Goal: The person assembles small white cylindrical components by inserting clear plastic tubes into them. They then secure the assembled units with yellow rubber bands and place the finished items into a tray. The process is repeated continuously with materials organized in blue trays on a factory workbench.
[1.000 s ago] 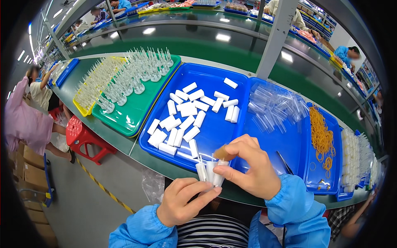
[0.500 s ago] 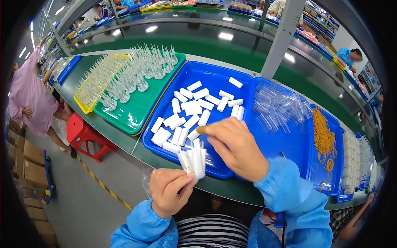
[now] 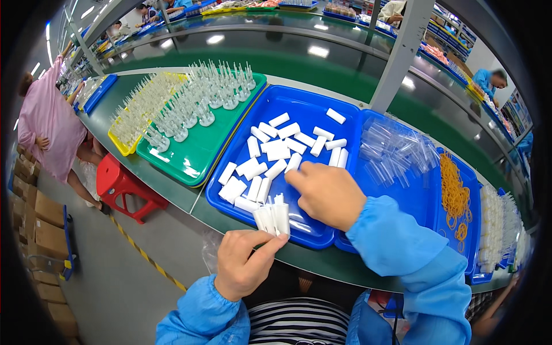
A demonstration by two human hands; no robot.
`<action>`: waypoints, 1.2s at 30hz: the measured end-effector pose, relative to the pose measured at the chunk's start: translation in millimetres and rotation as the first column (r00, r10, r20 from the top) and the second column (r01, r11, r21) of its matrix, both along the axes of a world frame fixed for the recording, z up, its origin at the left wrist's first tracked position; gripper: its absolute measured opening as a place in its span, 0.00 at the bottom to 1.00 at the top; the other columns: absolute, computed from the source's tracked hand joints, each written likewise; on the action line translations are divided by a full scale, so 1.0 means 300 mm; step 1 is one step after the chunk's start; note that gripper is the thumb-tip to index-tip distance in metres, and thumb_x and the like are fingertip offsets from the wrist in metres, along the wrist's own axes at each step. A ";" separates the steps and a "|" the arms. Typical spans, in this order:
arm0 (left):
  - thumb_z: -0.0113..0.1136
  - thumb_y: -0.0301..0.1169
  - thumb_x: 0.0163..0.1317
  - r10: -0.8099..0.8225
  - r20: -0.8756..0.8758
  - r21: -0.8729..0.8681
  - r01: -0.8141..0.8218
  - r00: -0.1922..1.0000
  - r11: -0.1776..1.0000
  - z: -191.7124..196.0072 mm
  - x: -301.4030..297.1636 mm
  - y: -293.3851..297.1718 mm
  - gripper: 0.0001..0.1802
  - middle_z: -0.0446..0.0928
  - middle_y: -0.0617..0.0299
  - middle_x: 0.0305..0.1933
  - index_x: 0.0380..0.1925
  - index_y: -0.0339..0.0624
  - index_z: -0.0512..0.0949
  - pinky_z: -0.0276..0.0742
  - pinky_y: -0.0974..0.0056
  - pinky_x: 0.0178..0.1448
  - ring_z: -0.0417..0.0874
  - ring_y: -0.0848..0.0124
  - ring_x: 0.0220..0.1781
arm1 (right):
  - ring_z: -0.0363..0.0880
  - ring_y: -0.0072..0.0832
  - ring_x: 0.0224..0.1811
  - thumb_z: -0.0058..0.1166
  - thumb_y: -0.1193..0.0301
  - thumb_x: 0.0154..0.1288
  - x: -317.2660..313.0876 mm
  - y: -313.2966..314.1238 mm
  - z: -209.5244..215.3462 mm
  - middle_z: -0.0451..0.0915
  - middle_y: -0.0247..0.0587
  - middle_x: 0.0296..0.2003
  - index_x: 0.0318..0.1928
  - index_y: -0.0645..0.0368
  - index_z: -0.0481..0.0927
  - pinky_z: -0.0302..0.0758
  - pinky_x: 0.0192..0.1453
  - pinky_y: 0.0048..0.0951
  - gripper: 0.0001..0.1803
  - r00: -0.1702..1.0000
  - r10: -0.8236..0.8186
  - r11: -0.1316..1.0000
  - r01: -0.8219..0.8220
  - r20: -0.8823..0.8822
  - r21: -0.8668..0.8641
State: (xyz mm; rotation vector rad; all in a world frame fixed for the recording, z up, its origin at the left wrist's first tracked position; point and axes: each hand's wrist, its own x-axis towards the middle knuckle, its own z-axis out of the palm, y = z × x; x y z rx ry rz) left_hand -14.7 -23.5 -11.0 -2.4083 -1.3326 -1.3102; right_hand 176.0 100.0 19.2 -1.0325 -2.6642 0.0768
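My left hand (image 3: pixel 244 264), low in front of me, pinches a bundle of white plastic pieces (image 3: pixel 273 218) between thumb and fingers. The bundle stands tilted over the near edge of a blue tray (image 3: pixel 307 229). My right hand (image 3: pixel 330 194) is above that tray with its fingers bent closed. Its fingertips meet the near end of a loose white piece (image 3: pixel 294 161); what lies under the fingers is hidden. Several more short white pieces (image 3: pixel 278 150) lie scattered in the tray.
Left of the tray, clear upright parts with thin stems (image 3: pixel 206 118) stand on a green tray (image 3: pixel 178 164). To the right are clear plastic sleeves (image 3: pixel 397 152), yellow rubber bands (image 3: pixel 455 190) and pale parts (image 3: pixel 489 230). A grey post (image 3: pixel 397 63) rises behind. A red stool (image 3: pixel 123 187) stands left.
My right hand has closed its fingers and shifted slightly up, away from the bundle. My left hand still holds the bundle, now more upright. The whole view has shifted slightly.
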 end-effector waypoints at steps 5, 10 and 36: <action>0.70 0.21 0.43 -0.168 0.001 -0.064 0.167 0.986 0.984 0.037 0.026 -0.026 0.19 0.80 0.66 0.38 0.39 0.47 0.87 0.72 0.65 0.38 0.79 0.67 0.36 | 0.82 0.22 0.37 0.55 0.79 0.65 0.048 -0.060 0.059 0.83 0.41 0.37 0.52 0.65 0.76 0.77 0.41 0.25 0.15 0.482 -0.510 0.716 -0.222 -0.713 -0.662; 0.71 0.23 0.44 -0.221 0.017 -0.089 0.222 0.975 0.971 0.050 0.062 -0.023 0.17 0.80 0.67 0.36 0.37 0.50 0.89 0.72 0.66 0.37 0.79 0.69 0.35 | 0.83 0.26 0.40 0.57 0.74 0.68 0.111 -0.180 0.074 0.84 0.41 0.40 0.52 0.65 0.76 0.79 0.46 0.29 0.14 0.578 -0.476 0.668 -0.253 -0.663 -0.700; 0.58 0.20 0.68 -0.033 0.953 -0.295 0.945 0.302 0.141 0.041 0.269 -0.012 0.20 0.59 0.43 0.72 0.58 0.37 0.67 0.78 0.56 0.65 0.72 0.55 0.68 | 0.77 0.38 0.49 0.73 0.69 0.57 0.411 -0.445 0.071 0.79 0.42 0.45 0.46 0.59 0.81 0.74 0.55 0.35 0.18 0.671 -0.279 0.838 -0.179 -0.687 -0.516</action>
